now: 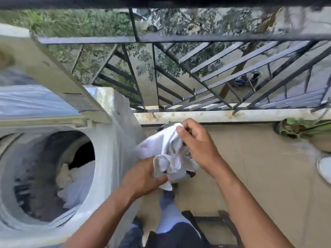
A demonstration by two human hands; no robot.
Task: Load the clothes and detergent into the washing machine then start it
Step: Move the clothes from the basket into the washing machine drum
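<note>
I hold one white garment (168, 151) bunched in the air just beside the washing machine (107, 158), at its three o'clock; my left hand (143, 176) grips the lower folds from seven o'clock, thumb pressed along the cloth; my right hand (197, 145) pinches the upper edge from two o'clock, fingers curled, wrist bent down; both forearms reach forward, near each other. The one drum (44, 176) stands open at nine o'clock, its lid (53, 77) raised, pale clothes (77, 179) already lying inside; I cannot count them. At twelve o'clock runs one black railing (197, 68) over a white ledge (232, 114).
</note>
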